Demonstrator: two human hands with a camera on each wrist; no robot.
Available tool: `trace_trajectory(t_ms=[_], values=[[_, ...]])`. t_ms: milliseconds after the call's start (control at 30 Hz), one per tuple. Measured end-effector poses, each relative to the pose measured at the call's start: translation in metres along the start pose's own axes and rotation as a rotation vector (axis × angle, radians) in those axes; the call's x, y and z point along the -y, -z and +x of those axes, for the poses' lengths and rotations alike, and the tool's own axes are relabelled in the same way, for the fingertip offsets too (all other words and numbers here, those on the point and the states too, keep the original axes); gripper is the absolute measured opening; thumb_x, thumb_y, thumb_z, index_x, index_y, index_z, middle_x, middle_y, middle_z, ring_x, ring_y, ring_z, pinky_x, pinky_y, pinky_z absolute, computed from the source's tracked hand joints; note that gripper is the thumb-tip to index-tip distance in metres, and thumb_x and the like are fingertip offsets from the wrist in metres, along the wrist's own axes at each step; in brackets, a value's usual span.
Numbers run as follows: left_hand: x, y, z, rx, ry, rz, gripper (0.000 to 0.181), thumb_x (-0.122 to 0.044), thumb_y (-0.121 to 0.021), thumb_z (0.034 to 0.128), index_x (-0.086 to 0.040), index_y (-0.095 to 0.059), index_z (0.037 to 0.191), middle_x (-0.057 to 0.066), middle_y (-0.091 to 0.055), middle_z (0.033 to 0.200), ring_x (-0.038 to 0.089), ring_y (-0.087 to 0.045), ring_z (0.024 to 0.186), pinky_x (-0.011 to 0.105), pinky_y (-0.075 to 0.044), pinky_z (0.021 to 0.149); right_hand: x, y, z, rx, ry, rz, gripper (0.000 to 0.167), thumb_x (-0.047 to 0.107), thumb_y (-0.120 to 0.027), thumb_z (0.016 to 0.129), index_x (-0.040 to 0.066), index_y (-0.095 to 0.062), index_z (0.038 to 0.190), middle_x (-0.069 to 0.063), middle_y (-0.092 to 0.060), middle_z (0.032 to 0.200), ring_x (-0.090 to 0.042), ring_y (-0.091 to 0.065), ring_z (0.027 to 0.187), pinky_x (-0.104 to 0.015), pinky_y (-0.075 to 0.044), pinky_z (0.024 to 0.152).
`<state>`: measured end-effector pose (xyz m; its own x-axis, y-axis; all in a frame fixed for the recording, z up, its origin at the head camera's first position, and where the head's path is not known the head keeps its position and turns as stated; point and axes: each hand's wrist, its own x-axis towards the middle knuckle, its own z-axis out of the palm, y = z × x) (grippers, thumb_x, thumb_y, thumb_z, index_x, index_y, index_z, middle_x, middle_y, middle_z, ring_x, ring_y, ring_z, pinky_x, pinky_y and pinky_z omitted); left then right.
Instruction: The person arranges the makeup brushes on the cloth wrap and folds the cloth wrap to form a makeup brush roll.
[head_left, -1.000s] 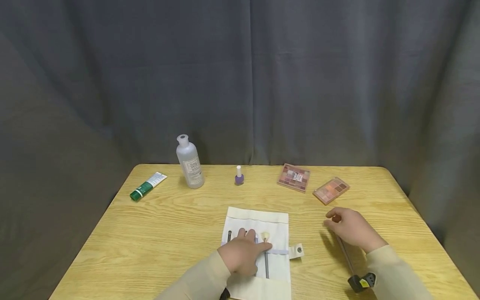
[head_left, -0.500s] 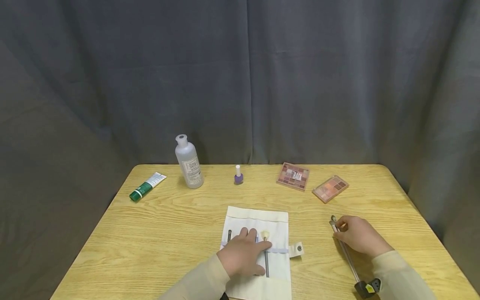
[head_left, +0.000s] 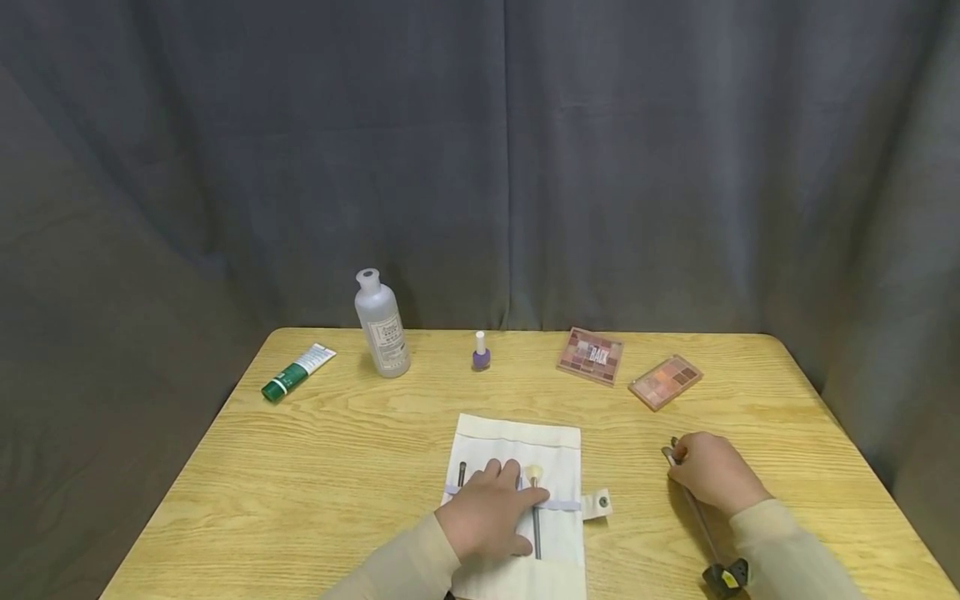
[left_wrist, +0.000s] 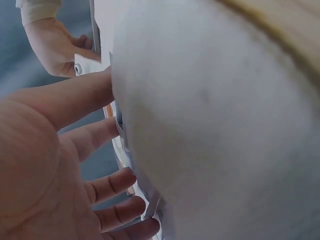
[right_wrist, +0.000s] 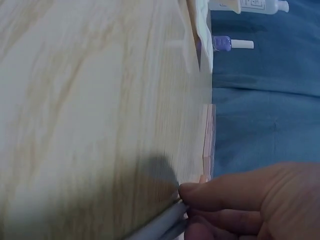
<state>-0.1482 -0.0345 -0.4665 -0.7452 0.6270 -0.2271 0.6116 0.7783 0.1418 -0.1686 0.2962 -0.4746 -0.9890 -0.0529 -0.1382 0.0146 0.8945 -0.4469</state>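
- My left hand (head_left: pixel 491 508) covers the middle of the white brush roll (head_left: pixel 553 533), so whatever lies under my palm is out of sight; the roll's near edge is cut off at the bottom of the head view.
- Of the dark-tipped brush (head_left: pixel 462 473) only the upper end shows, to the left of my fingers; its handle disappears under my hand.
- In the left wrist view a pale, blurred surface (left_wrist: pixel 200 110) fills much of the picture and hides my thumb's tip; I cannot tell which part of what it is.
- My right hand (head_left: pixel 716 473) partly covers the slim brushes (head_left: pixel 699 518) it pinches. I make out two heads, close together, but cannot be sure how many handles there are. Their lower ends pass behind a dark block (head_left: pixel 720 580) near my wrist, and the right wrist view crops them.
- That hand grips the brushes between thumb and fingertips, the heads just beyond my fingers and the handles slanting back along the thumb side of my hand, over the table (head_left: pixel 645 542).
- My left hand is relaxed and spread, grasping nothing, resting on the roll. The fan brush (head_left: pixel 534 474) lies just beside it, by my thumb and forefinger, tucked under the lilac band (head_left: pixel 562 505).
- The roll's snap tab (head_left: pixel 597 504) sticks out between my two hands, well apart from the pinched brushes.
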Motion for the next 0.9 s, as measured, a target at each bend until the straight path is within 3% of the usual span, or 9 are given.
trace_trajectory(t_ms=[67, 167, 300, 500, 600, 667, 800, 900], values=[[0.000, 0.000, 0.000, -0.014, -0.005, 0.013, 0.066, -0.048, -0.080, 0.0789, -0.035, -0.059, 0.140, -0.003, -0.045, 0.106, 0.015, -0.035, 0.091, 0.026, -0.035, 0.076, 0.002, -0.001, -0.001, -0.009, 0.004, -0.018, 0.007, 0.003, -0.068, 0.086, -0.001, -0.067, 0.080, -0.012, -0.067, 0.080, -0.019, -0.056, 0.066, -0.033, -0.047, 0.057], [0.000, 0.000, -0.001, -0.035, -0.017, 0.032, 0.065, -0.047, -0.080, 0.0778, -0.033, -0.060, 0.138, -0.003, -0.045, 0.105, 0.014, -0.035, 0.091, 0.026, -0.035, 0.077, 0.005, -0.004, -0.003, -0.028, 0.012, -0.032, 0.025, 0.001, -0.063, 0.085, 0.009, -0.053, 0.064, 0.001, -0.050, 0.061, -0.014, -0.046, 0.055, -0.029, -0.040, 0.052], [0.000, -0.001, 0.000, -0.048, -0.036, 0.044, 0.065, -0.047, -0.081, 0.0772, -0.031, -0.061, 0.137, -0.004, -0.043, 0.103, 0.014, -0.035, 0.091, 0.024, -0.034, 0.076, 0.010, -0.006, -0.005, -0.050, 0.018, -0.031, 0.038, -0.001, -0.057, 0.085, 0.017, -0.038, 0.058, 0.006, -0.030, 0.053, -0.010, -0.033, 0.048, -0.026, -0.031, 0.049], [0.002, -0.002, 0.000, -0.021, -0.052, 0.021, 0.065, -0.046, -0.081, 0.0796, -0.037, -0.058, 0.140, -0.004, -0.044, 0.105, 0.014, -0.033, 0.090, 0.024, -0.033, 0.076, 0.015, -0.008, -0.002, -0.040, 0.006, -0.034, 0.034, 0.000, -0.057, 0.084, 0.015, -0.041, 0.058, 0.005, -0.034, 0.053, -0.011, -0.036, 0.048, -0.027, -0.033, 0.049], [0.002, -0.002, 0.001, 0.002, -0.048, 0.013, 0.066, -0.046, -0.080, 0.0803, -0.039, -0.057, 0.141, -0.005, -0.043, 0.106, 0.014, -0.032, 0.090, 0.024, -0.033, 0.076, 0.020, -0.007, 0.001, -0.015, -0.009, -0.022, 0.020, 0.005, -0.062, 0.084, 0.007, -0.054, 0.066, 0.001, -0.048, 0.060, -0.014, -0.044, 0.053, -0.028, -0.037, 0.052], [0.002, -0.002, 0.001, 0.012, -0.041, 0.007, 0.067, -0.045, -0.080, 0.0803, -0.039, -0.056, 0.142, -0.005, -0.042, 0.106, 0.014, -0.032, 0.091, 0.025, -0.033, 0.077, 0.024, -0.005, 0.003, -0.009, -0.008, -0.004, 0.012, 0.010, -0.065, 0.085, -0.001, -0.064, 0.079, -0.004, -0.057, 0.069, -0.016, -0.049, 0.057, -0.030, -0.041, 0.053], [0.002, -0.003, 0.002, 0.019, -0.033, -0.005, 0.067, -0.044, -0.080, 0.0806, -0.039, -0.055, 0.143, -0.005, -0.042, 0.106, 0.014, -0.032, 0.091, 0.025, -0.033, 0.078, 0.037, 0.003, 0.006, -0.046, 0.031, 0.068, 0.029, 0.017, -0.068, 0.087, -0.008, -0.068, 0.103, -0.007, -0.064, 0.080, -0.018, -0.051, 0.060, -0.032, -0.044, 0.054], [0.001, -0.004, 0.003, 0.022, -0.033, -0.015, 0.067, -0.044, -0.080, 0.0814, -0.039, -0.055, 0.143, -0.005, -0.041, 0.106, 0.014, -0.032, 0.091, 0.025, -0.032, 0.077, 0.049, 0.010, 0.005, -0.064, 0.058, 0.142, 0.028, 0.017, -0.065, 0.090, -0.005, -0.065, 0.106, -0.006, -0.060, 0.079, -0.017, -0.048, 0.058, -0.033, -0.041, 0.052]])
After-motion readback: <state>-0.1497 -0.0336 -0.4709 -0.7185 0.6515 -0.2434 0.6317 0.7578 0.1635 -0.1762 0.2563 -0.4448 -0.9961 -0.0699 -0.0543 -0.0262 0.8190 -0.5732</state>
